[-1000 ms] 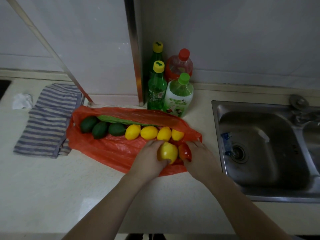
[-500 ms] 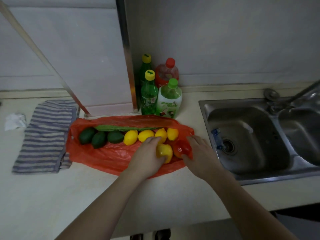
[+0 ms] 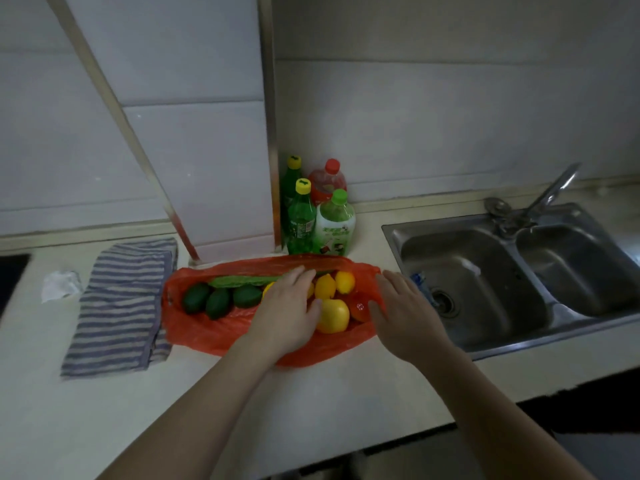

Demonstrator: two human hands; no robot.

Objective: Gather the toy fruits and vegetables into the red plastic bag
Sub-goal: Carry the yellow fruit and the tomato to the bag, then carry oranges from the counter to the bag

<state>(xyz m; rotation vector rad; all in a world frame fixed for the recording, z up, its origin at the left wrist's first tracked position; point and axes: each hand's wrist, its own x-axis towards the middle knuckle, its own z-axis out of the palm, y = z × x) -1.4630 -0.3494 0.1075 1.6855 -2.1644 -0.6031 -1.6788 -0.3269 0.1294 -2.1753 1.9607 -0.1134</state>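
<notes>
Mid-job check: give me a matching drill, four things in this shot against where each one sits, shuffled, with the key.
Things:
1 dark green fruits
2 big yellow fruit
3 striped cloth
4 bottles

Places:
A left of the red bag, on the counter
B behind the bag, by the wall
C at the bag's left end
D between the left hand and right hand

Pairs: 1-C, 2-D, 3-A, 4-B
</notes>
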